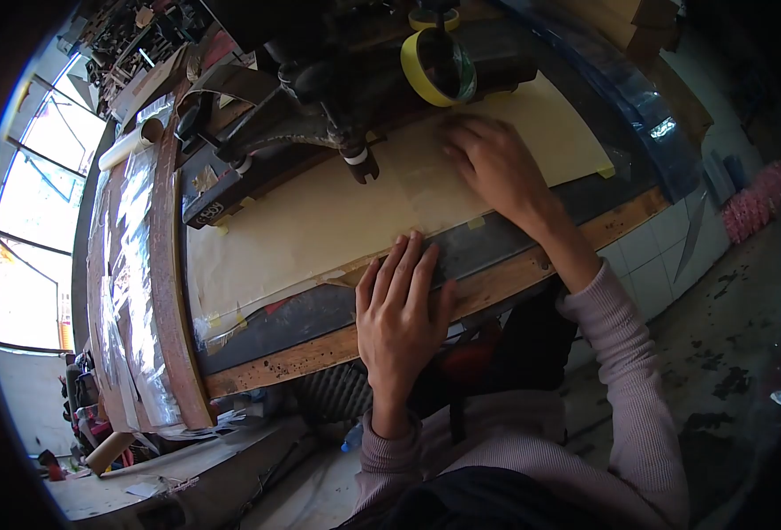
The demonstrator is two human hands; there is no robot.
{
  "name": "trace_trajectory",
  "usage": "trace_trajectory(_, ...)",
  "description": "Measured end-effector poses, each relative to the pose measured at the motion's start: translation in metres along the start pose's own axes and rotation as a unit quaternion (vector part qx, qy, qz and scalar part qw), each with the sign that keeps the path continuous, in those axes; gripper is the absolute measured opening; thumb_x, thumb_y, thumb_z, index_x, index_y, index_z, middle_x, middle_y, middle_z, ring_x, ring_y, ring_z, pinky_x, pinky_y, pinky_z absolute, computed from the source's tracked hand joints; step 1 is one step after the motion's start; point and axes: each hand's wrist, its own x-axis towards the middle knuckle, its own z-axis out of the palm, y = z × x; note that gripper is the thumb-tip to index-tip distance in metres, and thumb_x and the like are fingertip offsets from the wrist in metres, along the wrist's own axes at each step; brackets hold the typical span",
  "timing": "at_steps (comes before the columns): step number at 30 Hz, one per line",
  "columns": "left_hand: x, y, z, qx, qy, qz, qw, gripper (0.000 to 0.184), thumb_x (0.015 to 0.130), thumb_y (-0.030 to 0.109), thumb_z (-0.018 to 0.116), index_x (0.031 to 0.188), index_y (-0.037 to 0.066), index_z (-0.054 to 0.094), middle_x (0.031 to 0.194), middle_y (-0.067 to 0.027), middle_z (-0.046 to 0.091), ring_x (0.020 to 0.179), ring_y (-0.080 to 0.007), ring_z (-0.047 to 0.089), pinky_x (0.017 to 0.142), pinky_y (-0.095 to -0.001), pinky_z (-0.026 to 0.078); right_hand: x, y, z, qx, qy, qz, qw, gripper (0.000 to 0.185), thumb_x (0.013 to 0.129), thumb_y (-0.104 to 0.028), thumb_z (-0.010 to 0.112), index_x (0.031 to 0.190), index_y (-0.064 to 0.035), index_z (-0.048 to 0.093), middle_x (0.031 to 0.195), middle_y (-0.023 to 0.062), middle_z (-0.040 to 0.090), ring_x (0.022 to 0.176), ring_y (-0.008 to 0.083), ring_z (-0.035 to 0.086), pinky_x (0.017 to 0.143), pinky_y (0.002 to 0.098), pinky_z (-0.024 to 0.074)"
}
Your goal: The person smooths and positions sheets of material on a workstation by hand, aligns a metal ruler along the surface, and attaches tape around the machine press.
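While the sheet [390,205] lies along the front edge of the bench [284,358], the left hand [401,309] rests flat at its near border, fingers straight, gripping nothing. Over the sheet's right half, the right hand [496,163] bends its fingers; whether they hold anything cannot be told. Toward the bench's far edge are a dark machine [320,93] and a tape roll [418,75].

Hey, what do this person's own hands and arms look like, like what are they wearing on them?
The left hand and right hand are bare, without gloves. Both arms wear long, dusty-pink, ribbed fabric sleeves: the left sleeve and the right sleeve. No markings can be made out on either.
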Motion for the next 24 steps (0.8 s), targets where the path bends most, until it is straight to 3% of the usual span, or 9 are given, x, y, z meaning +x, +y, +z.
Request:
trace_trajectory(4, 0.004, 0.002, 0.0, 0.0, -0.001, -0.009, 1.0, 0.034, 0.081, 0.021, 0.066, 0.114, 0.009, 0.064, 0.124, -0.0074, 0.061, 0.119, -0.0233, 0.055, 0.1, -0.0396, 0.04, -0.006, -0.019, 0.005, 0.097, 0.0, -0.007, 0.995, 0.031, 0.085, -0.022, 0.064, 0.107, 0.0005, 0.06, 0.108, 0.0173, 0.06, 0.097, 0.031, 0.059, 0.091, 0.0418, 0.0442)
trace_trajectory(7, 0.004, 0.002, 0.002, -0.003, 0.001, -0.017, 1.0, 0.034, 0.081, 0.021, 0.066, 0.113, 0.009, 0.065, 0.122, -0.0072, 0.062, 0.118, -0.0233, 0.056, 0.099, -0.0394, 0.04, -0.007, -0.027, 0.004, 0.029, -0.016, -0.017, 0.999, 0.035, 0.085, -0.022, 0.064, 0.108, 0.0028, 0.059, 0.109, 0.0201, 0.058, 0.098, 0.0329, 0.058, 0.093, 0.0419, 0.0436)
trace_trajectory(24, 0.005, 0.003, 0.003, 0.012, -0.006, -0.016, 1.0, 0.034, 0.081, 0.021, 0.066, 0.112, 0.009, 0.065, 0.121, -0.0074, 0.063, 0.118, -0.0238, 0.057, 0.099, -0.0388, 0.041, -0.007, -0.025, 0.009, 0.034, -0.011, -0.01, 0.999, 0.035, 0.085, -0.022, 0.064, 0.108, 0.0032, 0.06, 0.109, 0.0212, 0.06, 0.102, 0.0329, 0.058, 0.096, 0.0421, 0.0427)
